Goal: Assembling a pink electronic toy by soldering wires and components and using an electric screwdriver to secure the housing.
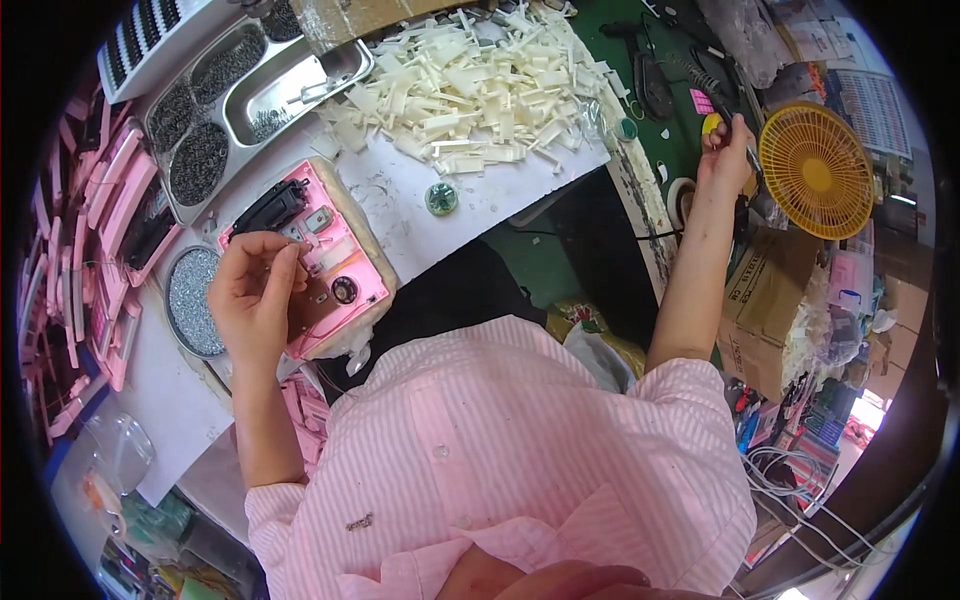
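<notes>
My left hand [252,300] hovers over the left side of a pink plastic housing [362,262], its thumb and forefinger pinched together. What they pinch, if anything, is too small to make out. Inside the housing sit a long black part [270,208], a small grey block [319,220] and a round black part [344,290]. The housing rests on a pale padded block [385,262]. Far to the right, my right hand [727,158] is closed around a dark object with yellow by the fingertips; its kind is unclear. A yellow round basket [817,170] is beside that hand.
A metal tray [232,118] of small dark parts and a round dish [195,300] of silvery bits stand left. White plastic pieces [480,90] are heaped at the back. A small green-topped container [441,198], pink housings [110,220] and a cardboard box [765,310] lie around.
</notes>
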The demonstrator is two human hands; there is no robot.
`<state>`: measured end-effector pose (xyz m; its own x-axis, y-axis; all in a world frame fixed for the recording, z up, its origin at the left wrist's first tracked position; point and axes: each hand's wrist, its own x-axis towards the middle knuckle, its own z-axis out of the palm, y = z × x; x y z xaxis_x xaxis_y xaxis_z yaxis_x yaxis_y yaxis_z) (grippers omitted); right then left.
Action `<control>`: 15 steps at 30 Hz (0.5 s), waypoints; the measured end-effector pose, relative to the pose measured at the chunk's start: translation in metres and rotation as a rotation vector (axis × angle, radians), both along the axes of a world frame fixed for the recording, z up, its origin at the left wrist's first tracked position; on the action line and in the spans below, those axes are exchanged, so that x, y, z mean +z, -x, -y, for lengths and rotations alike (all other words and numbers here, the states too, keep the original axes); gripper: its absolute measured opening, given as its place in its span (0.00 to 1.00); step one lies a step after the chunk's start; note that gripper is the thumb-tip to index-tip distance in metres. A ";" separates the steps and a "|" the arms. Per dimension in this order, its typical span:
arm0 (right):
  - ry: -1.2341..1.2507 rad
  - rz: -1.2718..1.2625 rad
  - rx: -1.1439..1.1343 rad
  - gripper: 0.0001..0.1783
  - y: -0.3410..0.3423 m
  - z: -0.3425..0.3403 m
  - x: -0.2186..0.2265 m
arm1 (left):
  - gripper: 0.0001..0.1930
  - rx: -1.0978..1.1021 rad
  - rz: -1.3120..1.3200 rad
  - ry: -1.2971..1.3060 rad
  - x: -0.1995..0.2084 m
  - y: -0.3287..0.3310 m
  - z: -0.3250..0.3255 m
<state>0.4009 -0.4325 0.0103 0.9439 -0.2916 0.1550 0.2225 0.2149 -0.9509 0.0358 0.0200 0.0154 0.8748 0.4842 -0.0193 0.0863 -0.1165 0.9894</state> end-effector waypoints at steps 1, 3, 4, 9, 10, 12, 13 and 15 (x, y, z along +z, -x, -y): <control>0.039 -0.005 0.003 0.10 -0.002 0.007 -0.003 | 0.03 -0.004 0.005 0.005 -0.001 0.001 0.001; 0.115 -0.015 0.005 0.10 -0.002 0.016 -0.005 | 0.03 -0.006 -0.002 0.007 -0.002 0.001 0.002; 0.135 -0.028 -0.025 0.11 -0.004 0.015 -0.007 | 0.03 -0.008 -0.006 0.006 -0.002 0.001 0.002; -0.028 -0.066 0.011 0.16 -0.012 -0.007 -0.002 | 0.03 -0.032 -0.015 0.025 -0.010 0.005 -0.003; -0.130 -0.088 0.060 0.17 -0.015 -0.008 -0.001 | 0.03 -0.030 -0.015 0.028 -0.011 0.006 -0.003; -0.265 -0.129 0.109 0.18 -0.021 -0.012 0.004 | 0.03 -0.026 -0.011 0.025 -0.013 0.007 -0.004; -0.304 -0.132 0.112 0.17 -0.021 -0.015 0.008 | 0.03 -0.022 -0.009 0.026 -0.013 0.007 -0.004; -0.353 -0.131 0.108 0.15 -0.025 -0.016 0.007 | 0.03 -0.029 -0.002 0.019 -0.013 0.010 -0.005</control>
